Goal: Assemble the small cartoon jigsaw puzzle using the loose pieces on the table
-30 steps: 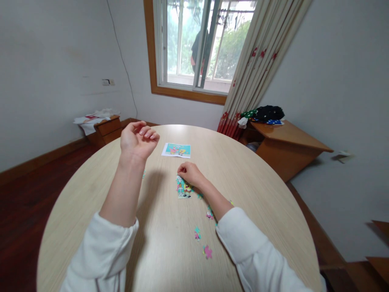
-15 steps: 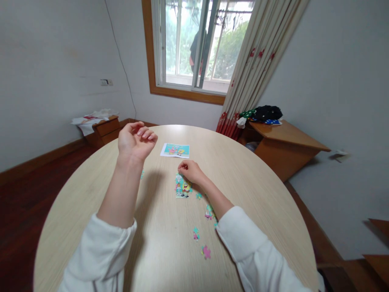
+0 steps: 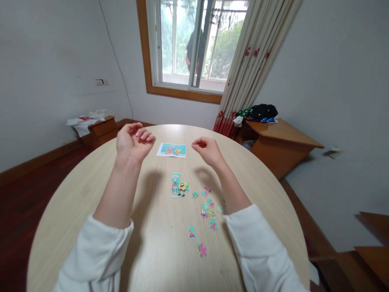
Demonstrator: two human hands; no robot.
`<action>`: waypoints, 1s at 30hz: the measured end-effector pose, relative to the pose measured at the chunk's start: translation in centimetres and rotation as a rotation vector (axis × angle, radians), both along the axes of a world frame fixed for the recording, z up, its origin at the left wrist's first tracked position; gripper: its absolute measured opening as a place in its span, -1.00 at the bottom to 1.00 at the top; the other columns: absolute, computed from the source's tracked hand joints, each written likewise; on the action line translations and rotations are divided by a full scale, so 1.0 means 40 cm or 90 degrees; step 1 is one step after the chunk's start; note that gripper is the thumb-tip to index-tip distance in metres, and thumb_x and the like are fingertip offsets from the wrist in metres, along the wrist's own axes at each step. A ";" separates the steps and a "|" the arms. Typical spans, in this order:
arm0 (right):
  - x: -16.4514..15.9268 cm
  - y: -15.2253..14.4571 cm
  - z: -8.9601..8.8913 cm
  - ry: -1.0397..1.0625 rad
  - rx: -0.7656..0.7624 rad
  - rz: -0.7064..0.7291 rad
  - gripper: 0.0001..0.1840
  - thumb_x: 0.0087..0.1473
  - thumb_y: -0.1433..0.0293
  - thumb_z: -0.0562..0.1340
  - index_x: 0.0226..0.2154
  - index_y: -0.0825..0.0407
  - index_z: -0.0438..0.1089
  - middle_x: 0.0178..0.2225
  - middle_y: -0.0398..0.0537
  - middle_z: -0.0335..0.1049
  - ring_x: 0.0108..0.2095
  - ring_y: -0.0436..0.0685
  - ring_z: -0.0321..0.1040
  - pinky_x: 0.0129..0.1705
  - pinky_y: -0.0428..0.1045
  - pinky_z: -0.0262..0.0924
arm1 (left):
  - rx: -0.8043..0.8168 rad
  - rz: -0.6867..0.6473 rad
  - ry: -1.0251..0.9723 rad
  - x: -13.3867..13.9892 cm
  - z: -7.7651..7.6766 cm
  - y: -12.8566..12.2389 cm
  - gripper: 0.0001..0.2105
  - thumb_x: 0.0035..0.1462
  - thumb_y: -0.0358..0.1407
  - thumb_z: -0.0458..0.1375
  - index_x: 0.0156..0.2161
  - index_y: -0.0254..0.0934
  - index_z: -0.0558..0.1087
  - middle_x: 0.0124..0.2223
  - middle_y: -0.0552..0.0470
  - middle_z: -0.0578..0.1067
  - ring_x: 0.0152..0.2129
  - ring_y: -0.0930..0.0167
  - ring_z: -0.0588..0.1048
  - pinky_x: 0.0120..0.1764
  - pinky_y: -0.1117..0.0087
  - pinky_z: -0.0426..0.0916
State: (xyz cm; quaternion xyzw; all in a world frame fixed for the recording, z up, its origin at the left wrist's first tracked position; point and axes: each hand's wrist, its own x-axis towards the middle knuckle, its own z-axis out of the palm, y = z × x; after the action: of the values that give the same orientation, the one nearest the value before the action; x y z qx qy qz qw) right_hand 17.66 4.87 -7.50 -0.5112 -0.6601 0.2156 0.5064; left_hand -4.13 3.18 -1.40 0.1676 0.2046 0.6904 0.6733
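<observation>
My left hand (image 3: 135, 142) is raised over the left part of the table, palm turned up, fingers loosely curled and nothing in it. To the right of the picture card, my right hand (image 3: 208, 150) hovers above the table with thumb and fingers drawn together. Anything between those fingertips is too small or hidden to make out. Below, between the hands, lies a partly joined jigsaw puzzle (image 3: 180, 185) with cartoon figures on teal. Several loose puzzle pieces (image 3: 202, 249) in pink, teal and yellow are scattered to its right and nearer me.
A printed picture card (image 3: 173, 150) lies at the far side of the round wooden table (image 3: 164, 259). Behind stand a window (image 3: 188, 48) and a curtain (image 3: 243, 69). A cabinet with clothes (image 3: 261, 113) is at right, a low cabinet (image 3: 103, 129) at left. Part of a person shows outside.
My right hand has lifted off the puzzle's top edge and moved up and right, uncovering more loose pieces. My left hand stays as it was. The view has shifted slightly.
</observation>
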 end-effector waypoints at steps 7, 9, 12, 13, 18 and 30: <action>0.042 -0.056 0.094 0.046 0.098 -0.053 -0.94 -0.11 0.41 0.26 -0.52 0.07 0.38 -0.54 -0.17 0.34 -0.50 -0.02 0.24 -0.41 -0.06 0.16 | 0.006 -0.014 0.040 0.012 -0.016 0.010 -0.81 -0.01 -0.49 -0.03 -0.59 -0.26 0.16 -0.73 0.23 0.00 -0.80 0.59 0.02 -0.68 0.55 0.01; 0.049 -0.070 0.114 0.034 0.121 -0.075 -0.95 -0.09 0.42 0.25 -0.51 0.07 0.38 -0.53 -0.17 0.34 -0.50 -0.02 0.25 -0.41 -0.06 0.16 | 0.006 -0.013 0.068 0.017 -0.017 0.010 -0.82 -0.02 -0.48 -0.01 -0.59 -0.26 0.17 -0.74 0.23 0.00 -0.80 0.59 0.01 -0.69 0.56 0.01; 0.060 -0.090 0.138 -0.003 0.152 -0.118 -0.96 -0.07 0.44 0.24 -0.51 0.07 0.38 -0.53 -0.16 0.34 -0.50 -0.01 0.25 -0.40 -0.04 0.16 | 0.017 -0.010 0.136 0.027 -0.018 0.011 -0.81 -0.02 -0.46 0.03 -0.60 -0.26 0.19 -0.74 0.24 0.00 -0.80 0.60 0.00 -0.69 0.56 0.01; 0.063 -0.097 0.145 -0.020 0.161 -0.134 -0.97 -0.07 0.45 0.24 -0.51 0.07 0.38 -0.53 -0.16 0.33 -0.50 0.00 0.25 -0.39 -0.04 0.17 | 0.026 -0.010 0.163 0.030 -0.018 0.012 -0.81 -0.03 -0.45 0.06 -0.59 -0.26 0.20 -0.73 0.25 0.00 -0.79 0.60 0.00 -0.68 0.56 0.02; 0.075 -0.130 0.173 -0.093 0.177 -0.193 -0.96 -0.07 0.46 0.23 -0.51 0.06 0.39 -0.53 -0.15 0.36 -0.48 0.02 0.28 -0.35 0.00 0.19 | 0.076 -0.006 0.275 0.049 -0.023 0.008 -0.83 -0.09 -0.45 0.16 -0.59 -0.28 0.26 -0.70 0.24 0.07 -0.75 0.61 0.09 -0.62 0.57 0.10; 0.065 -0.180 0.220 -0.151 0.180 -0.197 -0.95 -0.03 0.47 0.22 -0.49 0.05 0.38 -0.50 -0.12 0.38 -0.44 0.06 0.32 -0.26 0.06 0.24 | 0.157 -0.058 0.534 0.074 -0.032 -0.013 -0.88 -0.13 -0.52 0.14 -0.56 -0.30 0.31 -0.59 0.05 0.44 -0.67 0.56 0.28 -0.54 0.53 0.19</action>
State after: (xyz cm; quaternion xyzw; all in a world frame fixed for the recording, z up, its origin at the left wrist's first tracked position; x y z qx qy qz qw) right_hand 20.27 -2.33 1.29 -0.5521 -0.6522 -0.0203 0.5190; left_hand -1.15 2.68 -2.67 0.5215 0.3691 0.5515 0.5363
